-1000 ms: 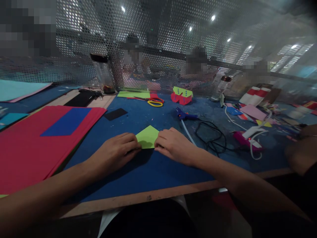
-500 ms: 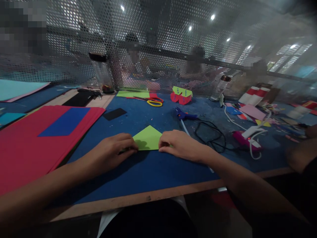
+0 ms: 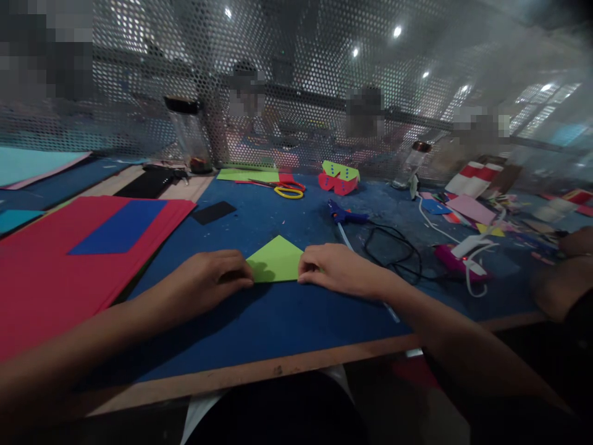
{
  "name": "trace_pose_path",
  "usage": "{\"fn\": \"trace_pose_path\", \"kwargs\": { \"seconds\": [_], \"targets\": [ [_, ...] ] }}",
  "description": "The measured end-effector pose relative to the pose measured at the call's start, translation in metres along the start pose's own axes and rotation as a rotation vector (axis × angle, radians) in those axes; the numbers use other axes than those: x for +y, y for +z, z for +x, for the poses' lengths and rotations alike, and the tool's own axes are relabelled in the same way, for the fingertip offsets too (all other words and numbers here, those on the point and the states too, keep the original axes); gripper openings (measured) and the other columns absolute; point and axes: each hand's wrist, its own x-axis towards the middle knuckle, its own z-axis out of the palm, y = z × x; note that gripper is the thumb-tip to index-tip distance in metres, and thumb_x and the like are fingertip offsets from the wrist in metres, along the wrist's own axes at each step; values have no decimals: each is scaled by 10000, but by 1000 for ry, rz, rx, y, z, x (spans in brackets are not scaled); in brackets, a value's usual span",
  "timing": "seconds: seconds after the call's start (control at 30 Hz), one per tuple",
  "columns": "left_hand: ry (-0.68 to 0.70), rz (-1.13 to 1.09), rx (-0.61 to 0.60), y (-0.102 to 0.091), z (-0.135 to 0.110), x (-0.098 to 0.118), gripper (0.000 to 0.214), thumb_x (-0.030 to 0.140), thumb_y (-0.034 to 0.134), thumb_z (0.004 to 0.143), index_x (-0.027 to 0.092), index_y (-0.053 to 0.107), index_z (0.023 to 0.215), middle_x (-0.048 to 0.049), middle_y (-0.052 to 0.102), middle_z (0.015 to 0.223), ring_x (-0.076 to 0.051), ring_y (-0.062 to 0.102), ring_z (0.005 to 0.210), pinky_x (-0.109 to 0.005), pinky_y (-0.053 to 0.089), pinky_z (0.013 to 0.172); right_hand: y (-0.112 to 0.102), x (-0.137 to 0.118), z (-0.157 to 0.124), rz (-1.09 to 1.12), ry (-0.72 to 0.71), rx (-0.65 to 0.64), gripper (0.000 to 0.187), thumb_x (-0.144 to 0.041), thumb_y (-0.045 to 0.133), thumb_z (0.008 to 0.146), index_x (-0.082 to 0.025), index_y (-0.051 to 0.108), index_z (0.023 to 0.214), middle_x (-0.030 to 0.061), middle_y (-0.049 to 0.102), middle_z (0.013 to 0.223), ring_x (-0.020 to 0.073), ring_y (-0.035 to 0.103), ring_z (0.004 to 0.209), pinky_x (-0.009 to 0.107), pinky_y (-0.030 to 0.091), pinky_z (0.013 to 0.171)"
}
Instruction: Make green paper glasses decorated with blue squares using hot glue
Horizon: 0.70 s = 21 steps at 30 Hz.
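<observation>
Standing here, I see a folded sheet of lime-green paper lying flat near the front of the blue surface, its point toward twelve o'clock and its long straight edge toward six. The left hand pinches the nine o'clock corner between thumb and curled fingers; the right hand grips the three o'clock corner the same way.

Taking the paper as the dial's centre, a red stack of sheets spreads out at nine o'clock, with a blue rectangle on top. A small black piece lies at ten, and a dark-lidded jar stands at eleven. At twelve, the scissors, with red and yellow handles, rest partly over a green strip. A green-and-red cutout with blue dots sits at one; a blue glue gun lies nearer, at two, beside its looped black cord. A magenta-and-white device lies at three, with a blurred hand of another person beyond it. Whether the red-and-white rolls at two carry any lettering, I can't tell.
</observation>
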Motion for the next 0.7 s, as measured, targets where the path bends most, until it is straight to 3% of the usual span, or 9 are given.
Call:
{"fn": "trace_pose_path", "kwargs": {
  "seconds": [0.2,0.7],
  "targets": [
    [-56,4,5,-3,2,-2,232,414,691,1014,246,796,893,-20,788,820,-196,732,713,-275,516,649,-4,-4,3,10,112,-25,102,-264,760,1031,-187,790,972,49,796,1024,207,719,959,287,448,805],
    [-190,-28,-45,-9,1,-10,291,521,718,969,254,810,899,-28,809,820,-219,718,715,-293,503,647,-9,6,1,53,158,-56,93,-268,753,1008,-188,799,1000,52,822,1040,209,730,944,276,430,755]
  ]
}}
